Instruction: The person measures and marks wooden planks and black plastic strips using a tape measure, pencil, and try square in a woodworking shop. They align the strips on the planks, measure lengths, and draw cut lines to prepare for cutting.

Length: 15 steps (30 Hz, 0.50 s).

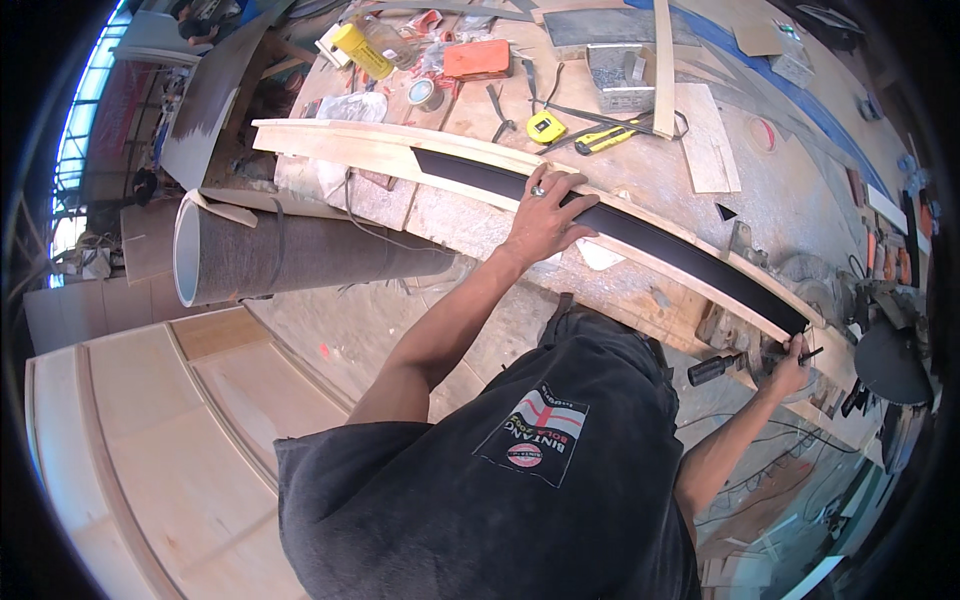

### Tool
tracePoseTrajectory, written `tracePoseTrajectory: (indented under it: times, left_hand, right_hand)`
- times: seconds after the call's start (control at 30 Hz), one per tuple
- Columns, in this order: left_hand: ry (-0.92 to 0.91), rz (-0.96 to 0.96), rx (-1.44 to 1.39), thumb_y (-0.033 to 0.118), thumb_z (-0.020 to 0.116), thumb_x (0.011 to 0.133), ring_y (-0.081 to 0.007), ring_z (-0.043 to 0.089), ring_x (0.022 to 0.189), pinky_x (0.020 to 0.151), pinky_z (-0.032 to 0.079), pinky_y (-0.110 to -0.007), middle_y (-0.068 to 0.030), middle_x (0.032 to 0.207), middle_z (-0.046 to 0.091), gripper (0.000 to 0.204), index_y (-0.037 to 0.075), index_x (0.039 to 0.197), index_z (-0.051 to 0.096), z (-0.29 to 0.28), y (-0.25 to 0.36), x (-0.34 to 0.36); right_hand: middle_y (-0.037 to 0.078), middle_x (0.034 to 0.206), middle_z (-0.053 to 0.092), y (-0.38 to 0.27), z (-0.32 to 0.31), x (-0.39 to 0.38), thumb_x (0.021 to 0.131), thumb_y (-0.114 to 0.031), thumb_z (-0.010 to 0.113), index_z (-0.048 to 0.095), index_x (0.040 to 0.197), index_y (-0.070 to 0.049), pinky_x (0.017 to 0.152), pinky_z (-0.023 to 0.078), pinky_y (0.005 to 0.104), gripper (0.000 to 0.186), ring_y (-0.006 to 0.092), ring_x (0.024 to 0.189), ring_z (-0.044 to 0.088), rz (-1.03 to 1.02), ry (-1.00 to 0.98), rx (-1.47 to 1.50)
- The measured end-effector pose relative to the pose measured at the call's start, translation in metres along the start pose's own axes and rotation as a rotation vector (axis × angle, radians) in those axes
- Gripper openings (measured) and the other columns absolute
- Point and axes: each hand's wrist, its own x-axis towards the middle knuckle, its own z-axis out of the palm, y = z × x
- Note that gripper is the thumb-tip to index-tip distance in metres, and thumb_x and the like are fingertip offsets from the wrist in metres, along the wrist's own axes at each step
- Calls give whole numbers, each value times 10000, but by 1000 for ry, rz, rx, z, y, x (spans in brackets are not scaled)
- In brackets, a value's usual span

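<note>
A long, narrow pale wooden board (340, 140) lies across the bench in front of me, a black strip (660, 233) along its top face. My left hand (547, 212) rests over the middle of the strip, fingers spread and thumb near the close edge. At the strip's right end, my right hand (787, 373) is closed around a thin black tool (815, 353); its kind is too small to make out. Just left of that hand is a black cylindrical handle (714, 369). A small black triangular offcut (726, 212) lies beyond the board.
Beyond the board lie a yellow tape measure (545, 126), a yellow utility knife (608, 138), an orange case (477, 60) and a yellow canister (362, 50). A large grey roll (300, 250) is at left. A grinding disc (893, 362) stands at right.
</note>
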Motion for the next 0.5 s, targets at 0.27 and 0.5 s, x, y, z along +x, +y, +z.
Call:
tracePoseTrajectory:
  times: [0.27,0.5]
  left_hand:
    - [-31,1,-3,434,832,849,-275,504,1432,1294,223,-627,-33,1417,596,572,195,1352,701,3,3,-1]
    - [-53,21,29,407,853,830,-227,483,1523,1296,178,-655,-20,1458,630,595,217,1372,697,13,-1,-3]
  right_hand:
    - [47,849,739,3,-4,15,993,-191,799,786,1042,28,761,494,309,225,131,783,643,62,-11,14]
    - [63,885,772,4,-1,17,968,-188,798,804,1080,31,762,532,353,246,141,812,664,141,94,-80]
